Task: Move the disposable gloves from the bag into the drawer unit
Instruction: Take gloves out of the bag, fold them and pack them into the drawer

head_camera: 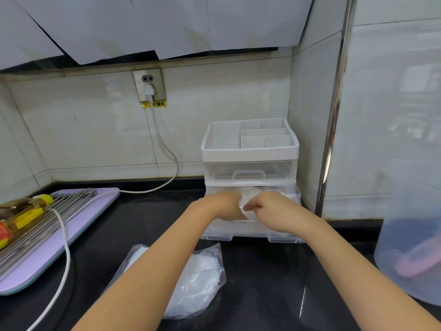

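Observation:
A clear plastic drawer unit point(250, 154) with a white divided top tray stands against the back wall on the right. Its upper drawer is closed; its lower drawer point(253, 231) is pulled out toward me. Both my hands reach into that open drawer. My left hand point(225, 205) and my right hand point(269, 207) together hold thin translucent disposable gloves point(248, 199) over the drawer's inside, fingers curled on the film. A crumpled clear plastic bag point(200, 280) with more white gloves inside lies on the black counter under my left forearm.
A lilac board point(47, 254) with a metal rack and an oil bottle point(21, 216) lies at the left. A white power cord point(64, 249) runs from the wall socket point(149, 84) across the counter. A large translucent container point(410, 235) stands at the right edge.

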